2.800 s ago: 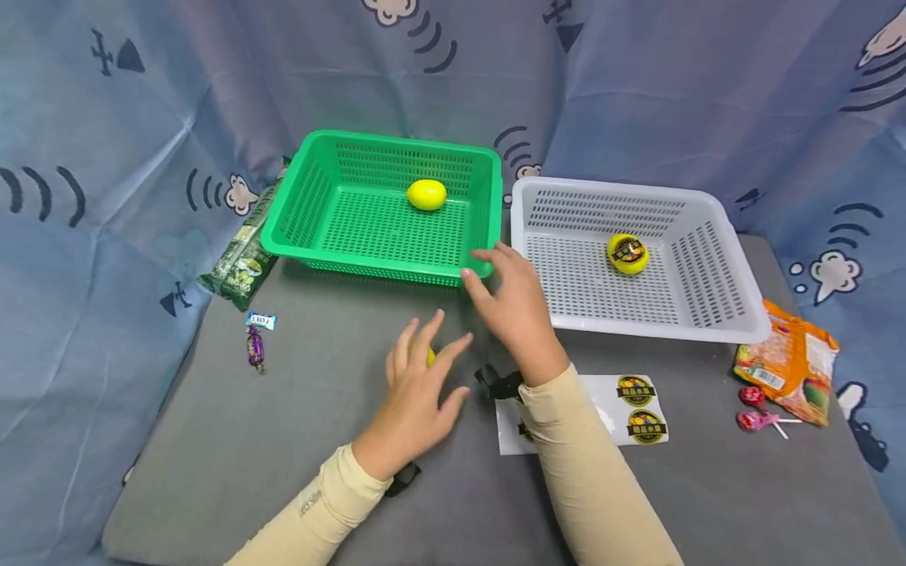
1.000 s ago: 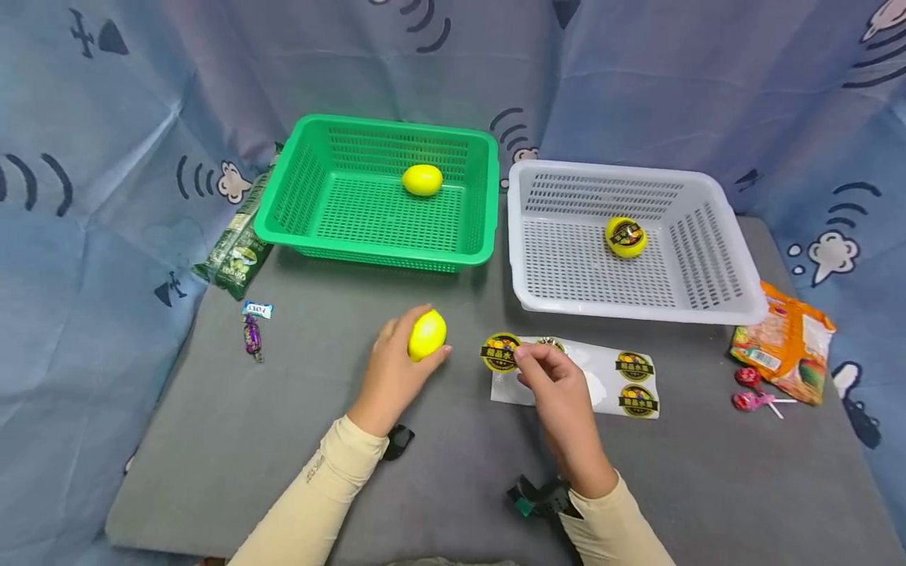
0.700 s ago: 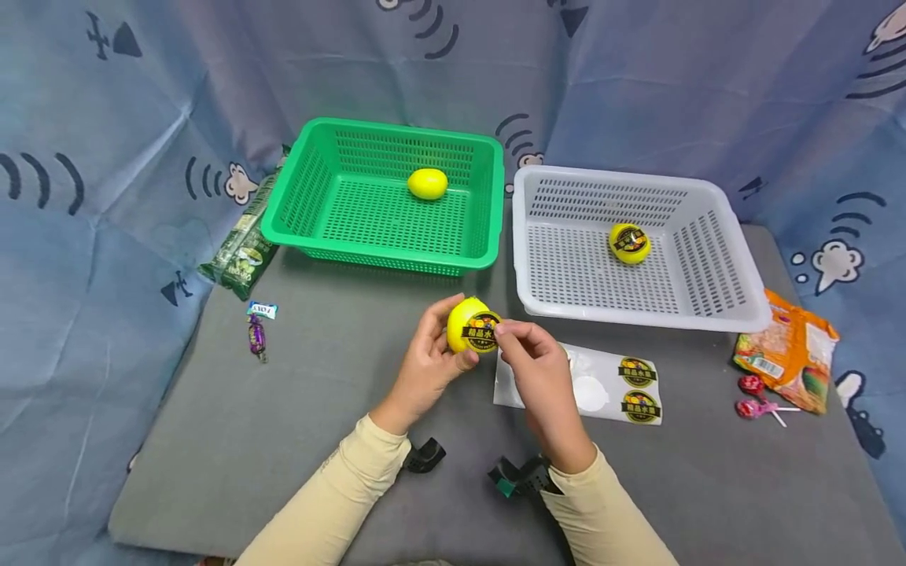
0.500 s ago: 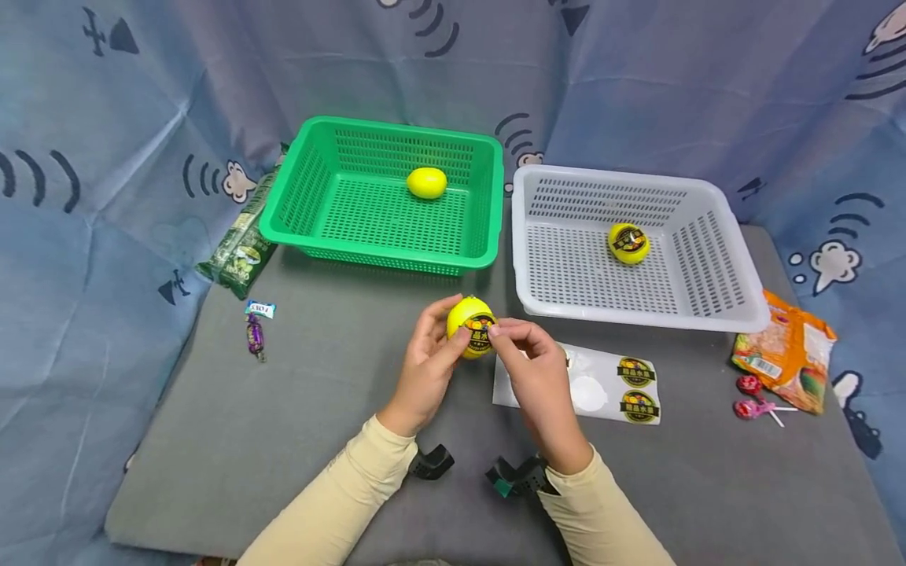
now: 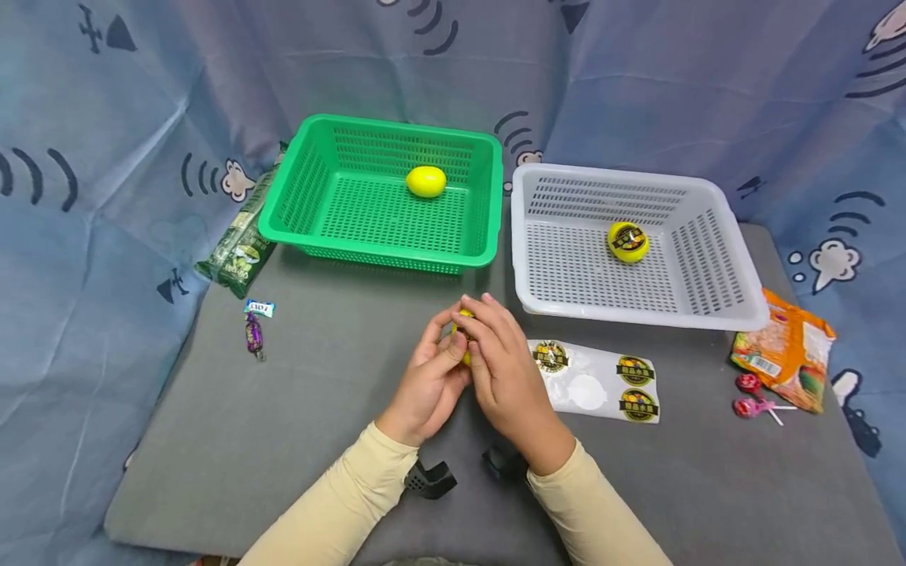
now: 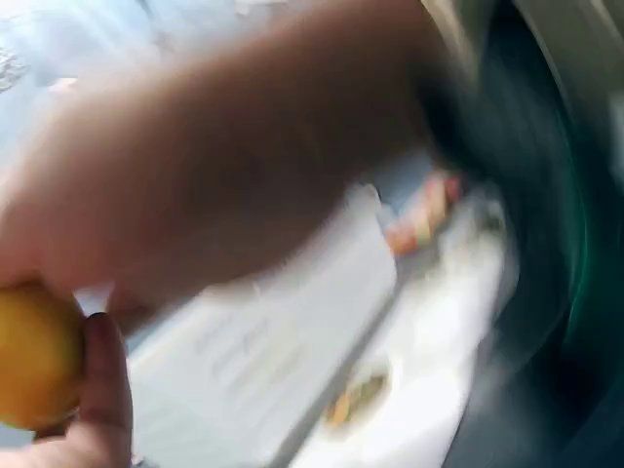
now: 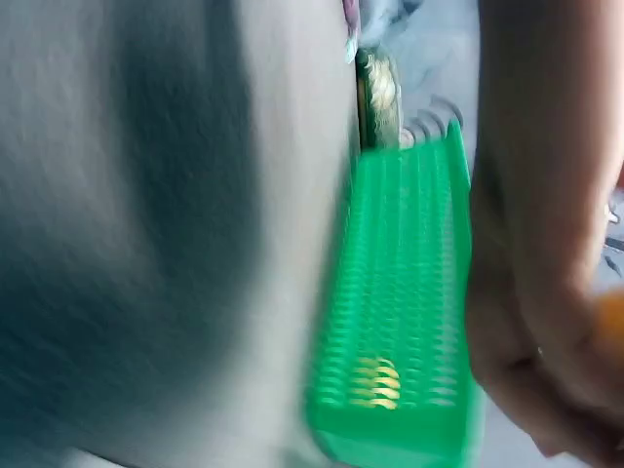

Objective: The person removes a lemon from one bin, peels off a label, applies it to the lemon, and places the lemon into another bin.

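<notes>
Between the two hands, a yellow lemon (image 5: pixel 465 314) shows only in slivers. My left hand (image 5: pixel 426 385) grips it from the left, thumb in front. From the other side my right hand (image 5: pixel 515 385) lies over the lemon with fairly straight fingers, pressing on it and covering most of the sticker on its face. The left wrist view, blurred, shows the lemon (image 6: pixel 37 359) near the left edge against a finger. Just right of the hands lies the white sticker sheet (image 5: pixel 555 387), with several round black-and-gold stickers on it.
The green basket (image 5: pixel 382 255) at the back holds one plain lemon (image 5: pixel 426 181). Right of it, the white basket (image 5: pixel 637 316) contains a stickered lemon (image 5: pixel 627 242). A green packet (image 5: pixel 241 251) and small candies (image 5: pixel 254 334) lie left; an orange bag (image 5: pixel 786 346) and lollipops (image 5: pixel 750 397) lie right.
The left hand picked up the lemon from the table, and the right hand brought a sticker from the sheet onto it. Now the right hand's fingers have moved over the stickered face.
</notes>
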Demonstrator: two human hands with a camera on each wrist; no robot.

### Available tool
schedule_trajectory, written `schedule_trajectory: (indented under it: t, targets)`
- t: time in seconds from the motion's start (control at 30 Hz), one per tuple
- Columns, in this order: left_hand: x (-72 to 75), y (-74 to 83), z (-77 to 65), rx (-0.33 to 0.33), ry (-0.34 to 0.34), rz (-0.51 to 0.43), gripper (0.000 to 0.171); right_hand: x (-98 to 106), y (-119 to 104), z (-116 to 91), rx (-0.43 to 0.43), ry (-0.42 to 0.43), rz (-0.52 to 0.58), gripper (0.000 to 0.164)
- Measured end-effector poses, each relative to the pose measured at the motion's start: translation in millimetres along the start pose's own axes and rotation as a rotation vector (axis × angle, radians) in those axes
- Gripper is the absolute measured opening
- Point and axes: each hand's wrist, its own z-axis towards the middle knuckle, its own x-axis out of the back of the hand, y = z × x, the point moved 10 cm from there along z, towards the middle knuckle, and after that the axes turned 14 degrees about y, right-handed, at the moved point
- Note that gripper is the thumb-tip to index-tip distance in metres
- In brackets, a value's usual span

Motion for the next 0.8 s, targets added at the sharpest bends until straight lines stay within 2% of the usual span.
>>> schedule_trajectory:
  t: [0.03,0.1,0.2,0.27,0.33,0.4,0.5,0.57,0.67,0.8]
  targets:
    - [-2.9,1.2,-3.2,0.003,-0.011,-0.015,0.05,-3,-1,1,0.013,-0.031,-0.029,0.039]
    - [-6.9,5.0,-8.3,-0.003,-0.029,-0.019,0.057,-6,5,4,-0.039,-0.082,-0.073,0.045]
    - [-8.1,12.8,-12.5,-0.039,-0.035,0.053,0.064,-5,17,3,-0.157,-0.178,-0.107,0.065]
    - [-7.8,17.7,-11.6,-0.071,-0.035,0.127,0.065,-1,20,3,-0.2,-0.195,-0.099,0.077]
    - [-8.5,20.1,-9.4,-0.093,-0.04,0.183,0.066,4,15,3,-0.174,-0.165,-0.052,0.075]
    - [-10.5,20.7,-7.6,-0.103,-0.044,0.202,0.073,8,4,5,-0.096,-0.112,-0.023,0.065]
    - [-12.7,20.5,-7.5,-0.113,-0.038,0.173,0.087,6,-5,5,0.013,-0.05,-0.029,0.052]
    - [-12.7,18.8,-8.4,-0.11,-0.033,0.148,0.09,3,-4,3,0.029,-0.041,-0.054,0.046]
    - [-13.1,15.4,-9.4,-0.103,-0.038,0.152,0.074,-1,3,-1,-0.005,-0.056,-0.065,0.051]
    - [-13.7,10.4,-8.0,-0.106,-0.039,0.229,0.05,-9,13,-7,-0.094,-0.136,-0.09,0.075]
